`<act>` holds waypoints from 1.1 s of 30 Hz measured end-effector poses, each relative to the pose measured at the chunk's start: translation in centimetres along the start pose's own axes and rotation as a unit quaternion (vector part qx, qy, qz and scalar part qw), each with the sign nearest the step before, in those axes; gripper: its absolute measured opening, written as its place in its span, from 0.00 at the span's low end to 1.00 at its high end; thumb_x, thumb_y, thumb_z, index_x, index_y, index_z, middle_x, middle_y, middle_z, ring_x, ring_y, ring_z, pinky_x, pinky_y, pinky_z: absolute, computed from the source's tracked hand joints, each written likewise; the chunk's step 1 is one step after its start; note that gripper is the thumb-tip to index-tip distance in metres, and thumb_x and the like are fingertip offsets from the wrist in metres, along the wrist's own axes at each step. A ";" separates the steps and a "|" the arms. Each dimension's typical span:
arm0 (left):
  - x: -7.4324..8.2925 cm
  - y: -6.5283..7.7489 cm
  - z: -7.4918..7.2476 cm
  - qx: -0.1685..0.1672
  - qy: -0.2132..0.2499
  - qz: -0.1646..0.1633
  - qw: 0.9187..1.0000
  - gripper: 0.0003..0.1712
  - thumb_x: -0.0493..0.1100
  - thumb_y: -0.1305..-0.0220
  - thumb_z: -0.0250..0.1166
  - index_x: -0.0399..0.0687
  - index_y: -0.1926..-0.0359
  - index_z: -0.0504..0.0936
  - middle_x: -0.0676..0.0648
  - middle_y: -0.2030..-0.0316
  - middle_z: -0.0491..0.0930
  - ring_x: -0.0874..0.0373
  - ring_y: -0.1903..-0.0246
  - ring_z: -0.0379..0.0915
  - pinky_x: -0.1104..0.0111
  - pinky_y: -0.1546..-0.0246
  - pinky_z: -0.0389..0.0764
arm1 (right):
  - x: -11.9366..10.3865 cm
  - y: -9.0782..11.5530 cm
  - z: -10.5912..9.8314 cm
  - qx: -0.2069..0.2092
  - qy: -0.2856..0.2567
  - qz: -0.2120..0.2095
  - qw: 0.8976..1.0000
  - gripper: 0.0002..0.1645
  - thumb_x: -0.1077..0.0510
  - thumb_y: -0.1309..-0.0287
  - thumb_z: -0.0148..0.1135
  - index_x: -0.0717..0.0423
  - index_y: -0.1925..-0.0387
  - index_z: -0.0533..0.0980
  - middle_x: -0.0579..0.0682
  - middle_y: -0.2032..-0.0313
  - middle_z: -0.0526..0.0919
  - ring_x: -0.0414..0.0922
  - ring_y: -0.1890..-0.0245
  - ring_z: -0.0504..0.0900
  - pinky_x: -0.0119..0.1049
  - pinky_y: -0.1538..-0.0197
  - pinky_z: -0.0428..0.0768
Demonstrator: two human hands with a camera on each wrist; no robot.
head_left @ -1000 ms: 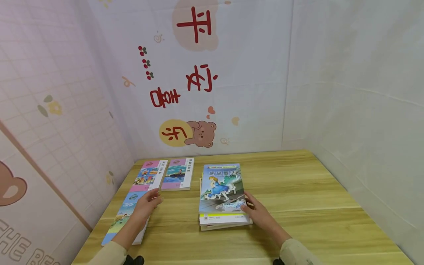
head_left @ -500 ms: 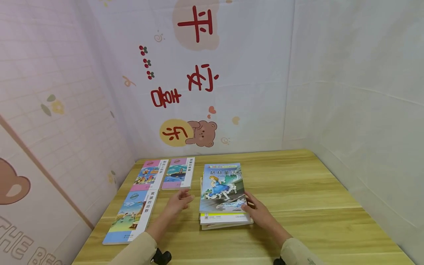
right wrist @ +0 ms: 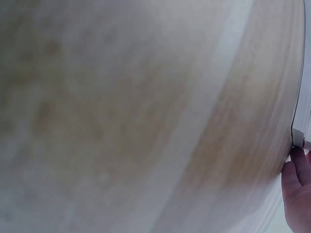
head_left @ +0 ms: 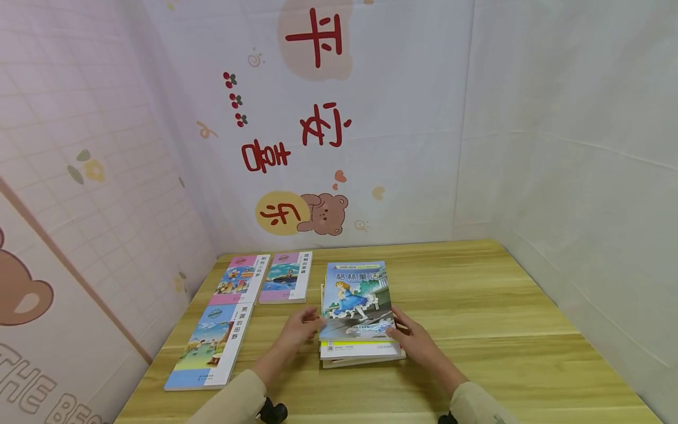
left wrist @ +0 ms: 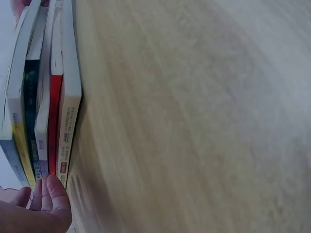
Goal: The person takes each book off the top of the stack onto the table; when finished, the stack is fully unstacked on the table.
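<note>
White back wall (head_left: 402, 118) (red characters (head_left: 316, 38), cartoon bear (head_left: 326, 215)) behind a wood-grain table (head_left: 455, 288)

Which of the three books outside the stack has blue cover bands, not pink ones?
The frontmost one, the blue book; the left pink book and right pink book lie farther back.

Uppermost stacked book (head_left: 357, 303) blue, blue-dressed figure (head_left: 348, 299) on cover, two far books (head_left: 285, 278) pink and white, near left book (head_left: 208, 347) blue with white strip, counter (head_left: 477, 318) yellow-brown wood-grained, sleeves (head_left: 228, 401) cream, back cloth (head_left: 402, 118) white, red-lettered
</note>
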State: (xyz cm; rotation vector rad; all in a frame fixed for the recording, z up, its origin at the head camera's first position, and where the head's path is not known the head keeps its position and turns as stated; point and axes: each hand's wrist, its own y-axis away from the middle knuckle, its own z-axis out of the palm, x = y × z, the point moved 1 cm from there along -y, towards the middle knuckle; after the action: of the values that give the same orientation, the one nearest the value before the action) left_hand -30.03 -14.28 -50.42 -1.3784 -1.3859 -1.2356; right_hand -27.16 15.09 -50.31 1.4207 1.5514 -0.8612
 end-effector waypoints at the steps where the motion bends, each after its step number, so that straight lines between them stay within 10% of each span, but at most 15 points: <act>1: 0.0 0.0 0.1 -0.003 -0.003 -0.002 1.000 0.39 0.42 0.36 0.69 0.23 0.33 0.64 0.33 0.46 0.73 0.51 0.57 0.75 0.60 0.59 0.81 | 0.1 0.0 0.0 0.000 -0.002 -0.002 1.000 0.38 0.52 0.32 0.60 0.53 0.25 0.60 0.68 0.33 0.67 0.67 0.37 0.70 0.61 0.37 0.69; 33: 0.5 -0.4 0.7 -0.016 0.009 -0.044 0.999 0.37 0.39 0.37 0.69 0.23 0.33 0.65 0.35 0.44 0.75 0.52 0.53 0.75 0.62 0.51 0.78 | 0.6 -0.3 -0.2 0.017 -0.023 -0.055 0.998 0.28 0.60 0.30 0.57 0.60 0.31 0.69 0.64 0.34 0.70 0.62 0.37 0.72 0.57 0.35 0.68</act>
State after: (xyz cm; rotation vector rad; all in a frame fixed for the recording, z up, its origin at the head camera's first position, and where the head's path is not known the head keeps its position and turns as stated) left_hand -30.44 -13.42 -50.14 -1.3379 -1.4335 -1.3300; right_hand -27.49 15.49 -50.82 1.3397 1.6001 -0.9826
